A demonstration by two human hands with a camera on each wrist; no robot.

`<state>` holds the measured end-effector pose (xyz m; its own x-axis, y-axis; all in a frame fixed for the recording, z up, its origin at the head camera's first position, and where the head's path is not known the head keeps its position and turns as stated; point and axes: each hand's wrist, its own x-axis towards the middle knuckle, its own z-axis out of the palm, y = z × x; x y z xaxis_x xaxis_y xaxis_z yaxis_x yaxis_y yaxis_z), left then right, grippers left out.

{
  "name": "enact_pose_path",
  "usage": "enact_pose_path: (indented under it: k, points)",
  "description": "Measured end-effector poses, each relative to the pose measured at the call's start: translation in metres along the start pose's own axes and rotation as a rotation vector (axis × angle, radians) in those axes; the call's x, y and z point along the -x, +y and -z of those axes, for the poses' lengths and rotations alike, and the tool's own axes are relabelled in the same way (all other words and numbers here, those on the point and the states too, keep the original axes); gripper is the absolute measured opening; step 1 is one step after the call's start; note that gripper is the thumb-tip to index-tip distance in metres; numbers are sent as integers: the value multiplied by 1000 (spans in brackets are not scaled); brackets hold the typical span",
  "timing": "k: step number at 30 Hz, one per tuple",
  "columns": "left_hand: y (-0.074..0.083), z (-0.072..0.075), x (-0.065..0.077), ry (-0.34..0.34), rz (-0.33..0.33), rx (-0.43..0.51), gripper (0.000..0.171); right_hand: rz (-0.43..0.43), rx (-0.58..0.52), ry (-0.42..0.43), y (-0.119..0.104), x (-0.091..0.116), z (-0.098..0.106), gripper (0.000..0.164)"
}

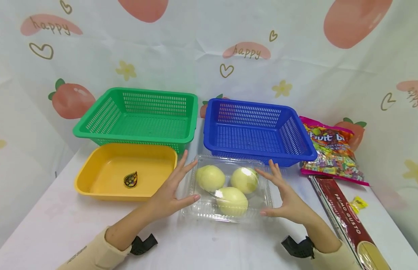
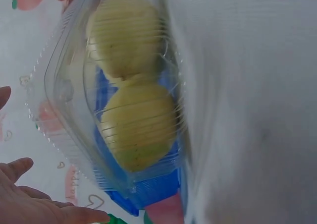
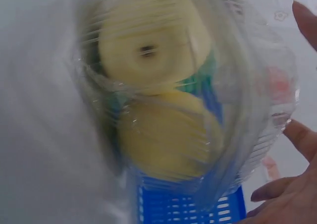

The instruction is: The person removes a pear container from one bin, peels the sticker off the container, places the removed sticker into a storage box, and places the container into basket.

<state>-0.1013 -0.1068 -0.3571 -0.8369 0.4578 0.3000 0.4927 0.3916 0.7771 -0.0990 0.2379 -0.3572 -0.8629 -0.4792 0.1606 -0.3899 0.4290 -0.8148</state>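
A clear plastic clamshell box (image 1: 209,210) holds three round, pale yellow fruits, one of them this fruit (image 1: 232,201); their kind is not certain. On the box's left side is my left hand (image 1: 166,195), thumb and fingers spread. My right hand (image 1: 290,204) is at the opposite side with its fingers likewise extended, fingertips at the box's right rim. The left wrist view shows a gap between the left hand (image 2: 29,204) and the plastic. Whether the right fingertips touch the rim I cannot tell. Both wrist views are partly blurred.
Behind the box stands a blue basket (image 1: 259,153), with a green basket (image 1: 145,140) to its left. A yellow tray (image 1: 107,180) holds a small dark wrapped item (image 1: 130,180). At right lie a candy bag (image 1: 334,153), a spaghetti pack (image 1: 347,221) and a yellow wrapped candy (image 1: 358,203).
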Motion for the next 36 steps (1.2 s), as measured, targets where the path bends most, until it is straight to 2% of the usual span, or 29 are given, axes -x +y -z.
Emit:
enact_pose_path:
  k: [4, 9, 13, 27, 33, 36]
  points:
    - [-2, -6, 1, -1, 15, 28, 80, 6, -6, -10, 3, 3, -4, 96]
    - [-6, -13, 3, -6, 28, 36, 82, -41, 24, -45, 3, 4, -6, 108]
    - [-8, -16, 4, -10, 32, 35, 83, -41, 47, -56, 7, 4, -7, 112]
    - [-13, -23, 5, 5, 77, 9, 87, -10, 35, -20, 15, 4, -17, 103]
    - [-16, -28, 5, 15, 102, 1, 89, -6, -14, 6, 24, 3, -23, 95]
    - [-16, -29, 6, 10, 136, 14, 94, 2, -50, 4, 28, 1, -25, 94]
